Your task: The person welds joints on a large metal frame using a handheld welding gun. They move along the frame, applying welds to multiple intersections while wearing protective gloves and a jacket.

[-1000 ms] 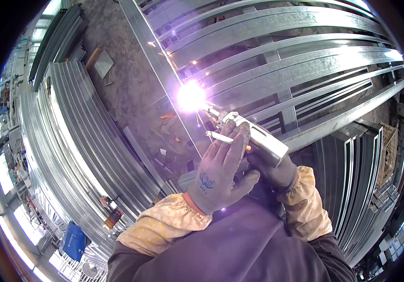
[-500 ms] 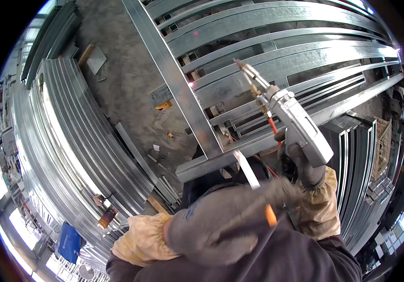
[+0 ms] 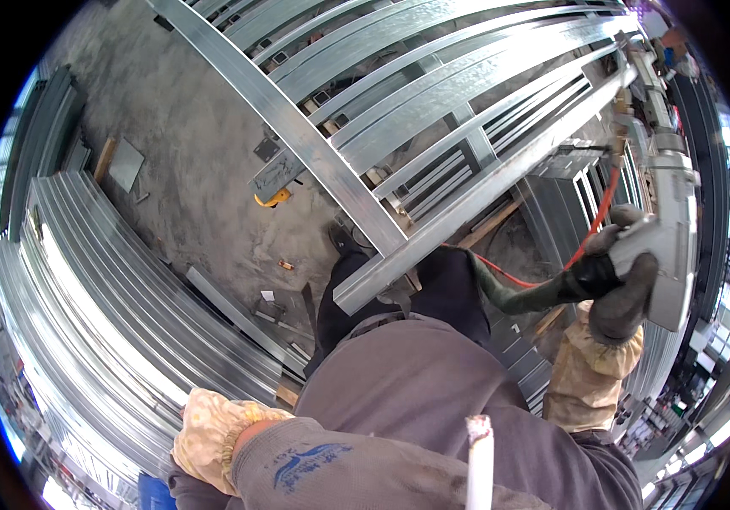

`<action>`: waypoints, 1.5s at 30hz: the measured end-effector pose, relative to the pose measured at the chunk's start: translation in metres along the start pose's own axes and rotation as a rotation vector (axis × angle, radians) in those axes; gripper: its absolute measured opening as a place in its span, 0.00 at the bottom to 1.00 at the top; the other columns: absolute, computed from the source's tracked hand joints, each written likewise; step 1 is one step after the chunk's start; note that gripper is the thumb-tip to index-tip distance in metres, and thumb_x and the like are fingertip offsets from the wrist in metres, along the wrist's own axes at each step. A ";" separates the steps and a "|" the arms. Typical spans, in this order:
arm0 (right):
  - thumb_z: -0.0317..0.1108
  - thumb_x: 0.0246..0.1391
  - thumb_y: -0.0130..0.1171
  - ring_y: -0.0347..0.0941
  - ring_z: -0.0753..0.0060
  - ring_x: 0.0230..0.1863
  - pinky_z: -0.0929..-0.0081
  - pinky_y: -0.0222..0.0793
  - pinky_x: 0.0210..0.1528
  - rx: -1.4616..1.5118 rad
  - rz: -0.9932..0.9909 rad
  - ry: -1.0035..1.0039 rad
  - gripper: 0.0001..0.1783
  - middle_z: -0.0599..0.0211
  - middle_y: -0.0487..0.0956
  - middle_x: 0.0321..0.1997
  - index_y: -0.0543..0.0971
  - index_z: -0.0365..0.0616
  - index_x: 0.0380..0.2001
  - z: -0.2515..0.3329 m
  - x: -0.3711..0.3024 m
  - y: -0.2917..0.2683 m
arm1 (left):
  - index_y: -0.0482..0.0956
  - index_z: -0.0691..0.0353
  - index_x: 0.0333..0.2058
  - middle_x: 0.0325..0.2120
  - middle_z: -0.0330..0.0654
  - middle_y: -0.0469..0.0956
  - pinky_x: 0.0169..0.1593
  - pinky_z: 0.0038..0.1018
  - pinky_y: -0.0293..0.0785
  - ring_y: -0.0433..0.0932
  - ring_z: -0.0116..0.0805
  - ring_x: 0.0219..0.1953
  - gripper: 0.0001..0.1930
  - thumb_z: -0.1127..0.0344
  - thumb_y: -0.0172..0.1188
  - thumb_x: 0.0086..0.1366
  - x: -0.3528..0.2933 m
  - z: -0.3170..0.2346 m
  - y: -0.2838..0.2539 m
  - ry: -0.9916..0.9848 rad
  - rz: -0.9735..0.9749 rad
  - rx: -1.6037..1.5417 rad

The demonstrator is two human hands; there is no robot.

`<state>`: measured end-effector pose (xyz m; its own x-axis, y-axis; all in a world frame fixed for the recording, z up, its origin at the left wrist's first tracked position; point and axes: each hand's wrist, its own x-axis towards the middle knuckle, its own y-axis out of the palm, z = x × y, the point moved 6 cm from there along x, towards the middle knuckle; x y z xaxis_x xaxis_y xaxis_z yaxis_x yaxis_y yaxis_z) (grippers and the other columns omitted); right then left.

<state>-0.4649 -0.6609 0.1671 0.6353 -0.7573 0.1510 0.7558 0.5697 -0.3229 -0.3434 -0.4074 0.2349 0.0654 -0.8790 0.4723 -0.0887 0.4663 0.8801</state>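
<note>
My right hand (image 3: 624, 289), in a dark grey glove, is wrapped round the grip of a silver welding gun (image 3: 675, 221) at the right. The gun's nozzle points up and away; a red hose (image 3: 603, 212) and a green-sleeved cable (image 3: 514, 297) run from it. My left hand (image 3: 339, 463), in a grey glove with a blue print, lies across the lower edge, its fingers out of the picture. Close in front of it stands a white cigarette (image 3: 481, 467) with a burnt tip; what holds it is hidden. A galvanized steel frame (image 3: 322, 153) lies ahead.
Long ribbed steel profiles (image 3: 144, 289) are stacked at the left. On the concrete floor are a yellow tool (image 3: 271, 198) and a small orange object (image 3: 286, 264). More steel tubes (image 3: 552, 195) stand right of the frame, whose near corner (image 3: 356, 293) juts over my legs.
My right hand has carried the welding gun to the right, off the frame. My left hand has come down to the lower edge, and the cigarette is now nearer the view.
</note>
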 end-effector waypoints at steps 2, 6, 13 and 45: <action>0.51 0.67 0.48 0.79 0.71 0.33 0.79 0.76 0.31 0.040 -0.085 -0.071 0.29 0.50 0.79 0.45 0.72 0.29 0.49 0.008 -0.010 -0.023 | 0.74 0.73 0.42 0.37 0.52 0.76 0.42 0.35 0.73 0.77 0.44 0.39 0.22 0.54 0.42 0.77 0.001 0.006 0.015 -0.172 0.015 -0.214; 0.45 0.68 0.46 0.81 0.67 0.35 0.78 0.79 0.32 0.075 -0.195 -0.134 0.25 0.45 0.78 0.48 0.71 0.26 0.46 0.021 -0.033 -0.044 | 0.75 0.71 0.42 0.40 0.52 0.78 0.46 0.35 0.74 0.78 0.43 0.41 0.23 0.53 0.41 0.77 -0.010 0.018 0.034 -0.367 0.007 0.040; 0.42 0.68 0.49 0.80 0.72 0.33 0.81 0.79 0.30 0.282 -0.282 -0.034 0.24 0.46 0.78 0.47 0.70 0.24 0.49 0.024 -0.077 -0.030 | 0.77 0.72 0.48 0.41 0.54 0.81 0.51 0.31 0.74 0.80 0.41 0.46 0.24 0.55 0.41 0.78 -0.002 0.016 0.061 -0.721 0.059 -0.020; 0.57 0.66 0.54 0.78 0.72 0.37 0.74 0.78 0.34 0.422 -0.471 0.087 0.36 0.56 0.78 0.45 0.66 0.33 0.59 0.090 -0.117 0.178 | 0.67 0.82 0.58 0.43 0.62 0.80 0.41 0.34 0.81 0.83 0.48 0.39 0.23 0.74 0.56 0.68 -0.098 -0.233 0.101 0.022 -0.076 0.613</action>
<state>-0.3906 -0.4426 0.1759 0.2180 -0.9703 0.1050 0.9596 0.2328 0.1581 -0.1275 -0.2509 0.2890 0.1137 -0.9022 0.4162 -0.6378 0.2549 0.7268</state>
